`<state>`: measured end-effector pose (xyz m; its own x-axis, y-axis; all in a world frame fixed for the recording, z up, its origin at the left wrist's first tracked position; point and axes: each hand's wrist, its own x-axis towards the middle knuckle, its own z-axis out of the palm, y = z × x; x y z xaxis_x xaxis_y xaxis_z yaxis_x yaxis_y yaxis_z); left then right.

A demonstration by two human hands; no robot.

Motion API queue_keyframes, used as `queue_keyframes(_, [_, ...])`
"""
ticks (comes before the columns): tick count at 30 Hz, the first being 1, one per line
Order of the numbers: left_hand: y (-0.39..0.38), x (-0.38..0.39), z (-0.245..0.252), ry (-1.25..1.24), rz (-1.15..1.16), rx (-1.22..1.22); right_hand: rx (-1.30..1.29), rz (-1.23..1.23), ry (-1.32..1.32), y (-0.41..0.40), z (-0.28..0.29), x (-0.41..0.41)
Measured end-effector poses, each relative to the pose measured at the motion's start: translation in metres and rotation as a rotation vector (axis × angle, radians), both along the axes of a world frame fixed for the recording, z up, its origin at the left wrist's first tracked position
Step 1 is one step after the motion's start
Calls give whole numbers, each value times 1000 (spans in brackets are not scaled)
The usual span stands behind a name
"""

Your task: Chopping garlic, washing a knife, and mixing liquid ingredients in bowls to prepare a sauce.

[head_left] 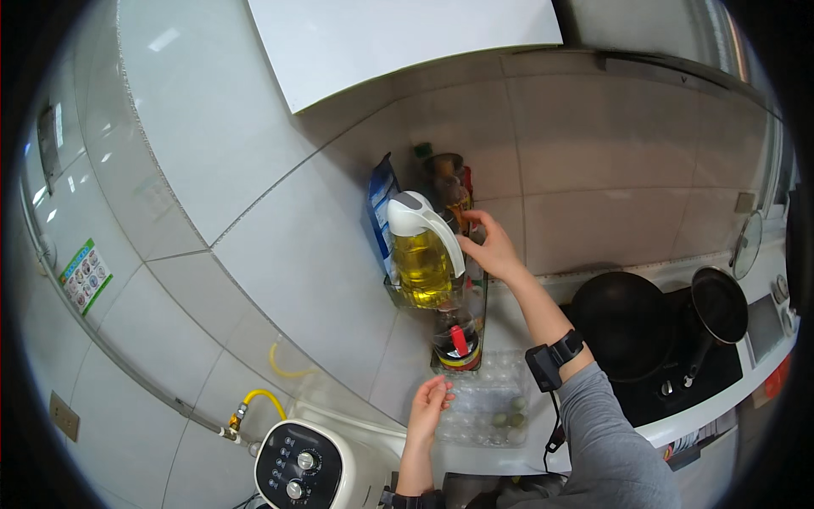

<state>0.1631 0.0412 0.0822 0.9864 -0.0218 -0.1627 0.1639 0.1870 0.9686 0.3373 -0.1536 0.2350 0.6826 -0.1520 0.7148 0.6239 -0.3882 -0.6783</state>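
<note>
My right hand is raised at the seasoning rack, its fingers apart beside the white handle of an oil jug; whether the fingertips touch anything behind the handle is unclear. The jug holds yellow oil and stands on the upper tier, with a blue packet to its left. Several bottles behind it are partly hidden. Below, a dark sauce bottle with a red cap stands on the lower tier. My left hand hovers near the lower end of the rack, fingers loosely curled, holding nothing visible.
A clear plastic egg tray with several eggs lies on the counter. An air fryer stands at the lower left. To the right, a wok and a small frying pan sit on the black stove. A white cabinet hangs above.
</note>
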Motion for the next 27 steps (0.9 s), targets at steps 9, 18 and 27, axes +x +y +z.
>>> queue_keyframes(9, [8,-6,7,-18,31,-2,313,343,-74,18,57,-37])
queue_keyframes(18, [3,-7,13,-39,26,25,-586,-319,-370,77,130,-31])
queue_keyframes(27, [17,-32,23,-132,89,75,111,81,-493,87,144,-50])
